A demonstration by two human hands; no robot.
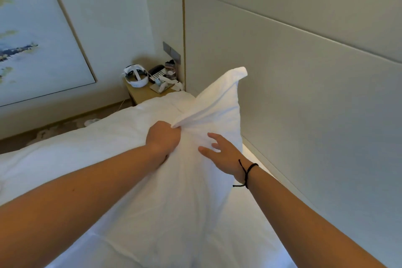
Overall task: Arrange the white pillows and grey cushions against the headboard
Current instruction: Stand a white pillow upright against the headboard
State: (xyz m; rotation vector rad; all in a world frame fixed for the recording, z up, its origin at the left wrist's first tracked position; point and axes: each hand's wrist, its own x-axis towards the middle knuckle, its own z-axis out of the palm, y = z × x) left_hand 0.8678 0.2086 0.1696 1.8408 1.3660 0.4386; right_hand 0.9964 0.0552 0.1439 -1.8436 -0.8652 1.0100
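Two bare hands, both on one soft white fabric pillow (pixel 208 128). Left hand (pixel 163 137): fingers curled, clenching a bunched fold of the pillowcase near its upper left edge; forearm stretched forward. Right hand (pixel 221 154): fingers spread and relaxed, palm resting flat on the pillow's face, gripping nothing; one black cord bracelet (pixel 247 172) at the wrist.

One pillow counted; grey cushions are not visible. The pillow stands tilted on the white-sheeted bed (pixel 87 148), its top corner pointing up just beside the pale padded panelled headboard (pixel 304 72). Whether its far edge touches the headboard cannot be told; a lit strip of bare sheet runs along the headboard's foot to the right of the pillow.

Left of the headboard: one small tan wooden bedside table (pixel 139 93), bearing one white headset (pixel 136 76), one dark telephone (pixel 156 72) and a few small items too small to tell. One grey wall switch plate (pixel 171 52) sits above the table. One large framed pale painting (pixel 32 39) hangs further left.
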